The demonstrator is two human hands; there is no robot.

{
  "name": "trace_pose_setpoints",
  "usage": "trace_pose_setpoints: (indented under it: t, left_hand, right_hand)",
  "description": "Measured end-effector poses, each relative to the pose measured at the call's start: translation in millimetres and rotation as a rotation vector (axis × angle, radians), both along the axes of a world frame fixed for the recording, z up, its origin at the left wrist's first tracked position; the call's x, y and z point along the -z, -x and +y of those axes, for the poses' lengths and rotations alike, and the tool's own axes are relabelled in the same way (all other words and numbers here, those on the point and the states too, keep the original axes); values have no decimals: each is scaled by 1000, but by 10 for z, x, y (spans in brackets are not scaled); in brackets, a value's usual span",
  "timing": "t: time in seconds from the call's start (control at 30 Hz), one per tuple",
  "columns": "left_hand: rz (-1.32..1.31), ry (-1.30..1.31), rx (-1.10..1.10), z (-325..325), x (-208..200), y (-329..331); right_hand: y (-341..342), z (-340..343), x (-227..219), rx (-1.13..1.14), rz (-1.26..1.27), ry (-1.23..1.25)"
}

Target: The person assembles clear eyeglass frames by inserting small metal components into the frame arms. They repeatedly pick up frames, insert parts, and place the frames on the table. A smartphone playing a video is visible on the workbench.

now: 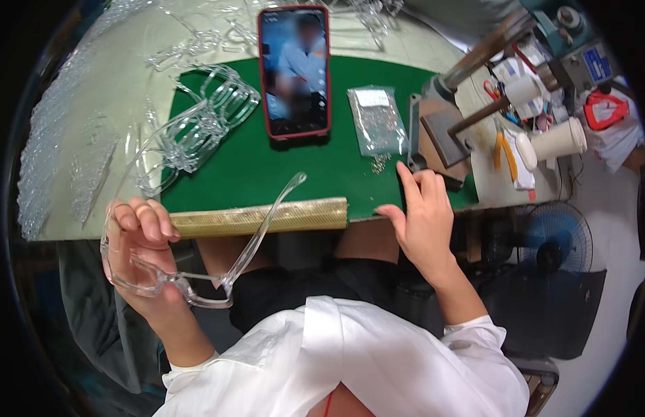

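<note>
— What are the fingers of the left hand [143,243] doing?

— They are curled shut around a pair of clear plastic glasses [171,267], held just off the front edge of the desk [93,97], near its left corner. One arm of the glasses sticks up and crosses over the gold strip [260,217] that lies along that front edge.

— And the right hand [421,215]?

— Its fingers are loosely spread and hold nothing. The fingertips rest on the green mat [267,174] at its front right corner, touching down just beside a few tiny loose screws [380,163].

— What sits around them?

— A clear bag of small parts [375,119] lies on the mat behind the screws. A red-cased phone [294,69] lies at the mat's back edge, its screen lit. A heap of clear frames [204,118] covers the mat's left side. A small press [444,118] stands at the desk's right edge.
</note>
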State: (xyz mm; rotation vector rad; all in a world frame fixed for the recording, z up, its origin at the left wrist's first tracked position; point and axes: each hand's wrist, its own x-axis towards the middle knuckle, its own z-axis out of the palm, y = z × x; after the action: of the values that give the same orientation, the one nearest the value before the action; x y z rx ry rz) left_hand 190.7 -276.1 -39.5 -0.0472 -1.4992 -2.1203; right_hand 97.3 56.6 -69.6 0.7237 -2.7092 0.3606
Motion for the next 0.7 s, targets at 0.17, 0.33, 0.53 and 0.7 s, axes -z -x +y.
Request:
trace_pose_setpoints:
  t: [0.17, 0.33, 0.53, 0.7]
  left_hand:
    - [97, -44, 207, 533, -168, 180]
    - [65, -68, 295, 715, -244, 207]
    - [128, 121, 316, 738, -245, 216]
    - [39, 183, 264, 872, -286, 182]
  right_hand:
    - [109, -45, 106, -45, 14, -46]
    - [63, 1, 41, -157, -42, -15]
    - [-39, 148, 28, -204, -16, 40]
    - [12, 233, 37, -232, -29, 87]
